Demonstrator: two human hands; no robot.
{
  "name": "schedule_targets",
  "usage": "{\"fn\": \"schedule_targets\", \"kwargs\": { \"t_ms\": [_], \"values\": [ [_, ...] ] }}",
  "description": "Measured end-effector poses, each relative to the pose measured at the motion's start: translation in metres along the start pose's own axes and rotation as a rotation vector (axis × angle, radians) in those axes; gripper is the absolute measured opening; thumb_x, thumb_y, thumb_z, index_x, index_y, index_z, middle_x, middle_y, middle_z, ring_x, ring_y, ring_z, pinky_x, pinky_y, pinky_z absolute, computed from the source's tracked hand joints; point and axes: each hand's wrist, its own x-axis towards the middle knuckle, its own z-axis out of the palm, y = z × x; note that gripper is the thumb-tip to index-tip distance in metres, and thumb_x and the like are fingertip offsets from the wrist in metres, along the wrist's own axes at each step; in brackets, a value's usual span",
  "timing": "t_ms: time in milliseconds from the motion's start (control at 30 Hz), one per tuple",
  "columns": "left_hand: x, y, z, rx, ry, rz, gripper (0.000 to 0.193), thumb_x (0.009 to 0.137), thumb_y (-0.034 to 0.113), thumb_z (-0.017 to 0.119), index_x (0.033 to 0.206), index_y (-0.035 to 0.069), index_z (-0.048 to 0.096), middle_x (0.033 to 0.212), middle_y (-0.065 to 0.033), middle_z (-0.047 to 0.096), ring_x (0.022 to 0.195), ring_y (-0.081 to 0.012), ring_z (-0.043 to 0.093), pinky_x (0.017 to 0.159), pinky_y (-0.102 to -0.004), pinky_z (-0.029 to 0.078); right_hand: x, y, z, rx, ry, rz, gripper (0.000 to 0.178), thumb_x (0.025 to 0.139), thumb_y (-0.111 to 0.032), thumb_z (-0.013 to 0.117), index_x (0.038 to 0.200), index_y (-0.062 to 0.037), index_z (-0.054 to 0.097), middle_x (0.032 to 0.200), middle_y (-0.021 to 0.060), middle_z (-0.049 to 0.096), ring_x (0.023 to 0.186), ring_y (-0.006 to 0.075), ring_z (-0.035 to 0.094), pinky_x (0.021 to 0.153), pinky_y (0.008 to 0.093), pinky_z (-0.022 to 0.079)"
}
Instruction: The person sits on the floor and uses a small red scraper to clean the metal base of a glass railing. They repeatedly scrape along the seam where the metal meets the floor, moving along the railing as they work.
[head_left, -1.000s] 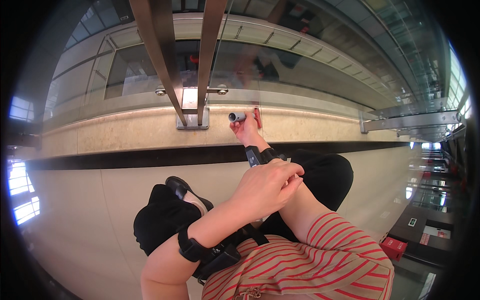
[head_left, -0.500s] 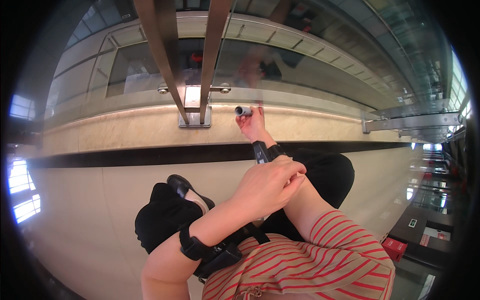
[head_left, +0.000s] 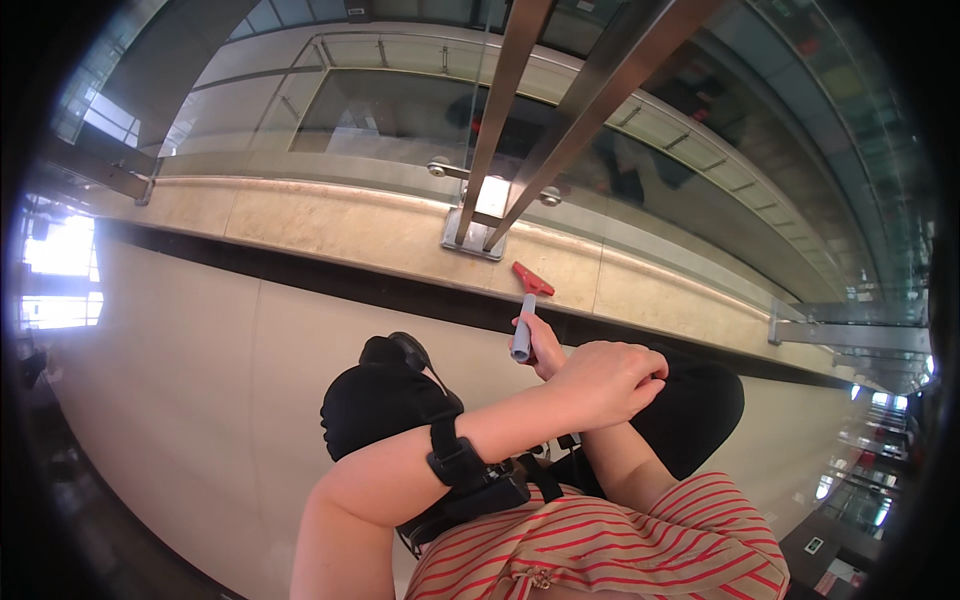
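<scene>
My right hand is wrapped round the grey tubular handle of a squeegee. Its red head points away from me, over the beige stone ledge beside a metal post's foot. Whether the head touches the stone, I cannot tell. Across my right forearm lies my left forearm, and my left hand is loosely curled by my right knee, with nothing visible in it. The crossing left arm hides part of my right wrist and forearm.
Two steel uprights rise from a base plate on the ledge, clamped to glass panels. A dark strip runs below the ledge, beside the pale floor. My bent knees are close to the hands.
My right hand has drawn the squeegee back from the glass toward me, bringing its red head into view. The view has turned, and the post now appears farther right. My left hand stays curled.
</scene>
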Motion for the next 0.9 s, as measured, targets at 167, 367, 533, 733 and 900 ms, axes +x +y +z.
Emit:
{"fn": "schedule_targets", "kwargs": {
  "t_ms": [167, 367, 533, 733, 900],
  "values": [
    [-0.003, 0.002, 0.001, 0.024, -0.025, 0.003, 0.019, 0.083, 0.02, 0.053, 0.091, 0.003, 0.059, 0.084, -0.0122, 0.062, 0.081, -0.0311, 0.06, 0.071, -0.0398, 0.046, -0.011, -0.001, -0.006, -0.141, 0.039, -0.236, 0.03, 0.092, -0.035, 0.045, 0.114, -0.0148, 0.045, 0.058, 0.0026, 0.048, 0.045, 0.0112, 0.048, 0.036, 0.0256, 0.032],
    [-0.004, 0.004, -0.002, -0.001, 0.017, 0.022, 0.02, 0.082, 0.019, 0.053, 0.092, 0.003, 0.06, 0.084, -0.0119, 0.062, 0.079, -0.0302, 0.06, 0.07, -0.0387, 0.047, 0.023, -0.043, -0.007, -0.195, 0.01, -0.297, 0.033, 0.09, -0.029, 0.045, 0.119, -0.0138, 0.047, 0.058, 0.003, 0.048, 0.044, 0.0123, 0.047, 0.032, 0.0262, 0.029],
    [-0.007, 0.007, -0.005, -0.023, 0.025, 0.018, 0.02, 0.083, 0.019, 0.052, 0.092, 0.003, 0.06, 0.084, -0.0111, 0.062, 0.077, -0.0297, 0.06, 0.067, -0.0381, 0.047, 0.035, -0.058, -0.015, -0.216, 0.005, -0.245, 0.035, 0.088, -0.031, 0.046, 0.119, -0.0148, 0.048, 0.061, 0.0024, 0.049, 0.048, 0.0125, 0.05, 0.032, 0.0276, 0.03],
    [-0.013, 0.007, -0.01, 0.002, 0.046, 0.037, 0.02, 0.084, 0.02, 0.051, 0.091, 0.003, 0.06, 0.084, -0.0107, 0.063, 0.077, -0.0299, 0.06, 0.067, -0.0383, 0.047, 0.027, -0.036, -0.007, -0.221, 0.056, -0.273, 0.038, 0.09, -0.031, 0.044, 0.124, -0.0162, 0.044, 0.058, 0.0016, 0.048, 0.043, 0.0111, 0.046, 0.032, 0.0248, 0.028],
    [-0.012, 0.008, -0.01, 0.003, 0.007, -0.013, 0.02, 0.083, 0.02, 0.051, 0.091, 0.004, 0.06, 0.085, -0.011, 0.063, 0.079, -0.0299, 0.06, 0.068, -0.0379, 0.047, 0.044, -0.072, -0.01, -0.223, 0.012, -0.257, 0.034, 0.09, -0.031, 0.043, 0.12, -0.0156, 0.046, 0.058, 0.0021, 0.048, 0.041, 0.011, 0.042, 0.032, 0.0243, 0.026]
  ]
}}
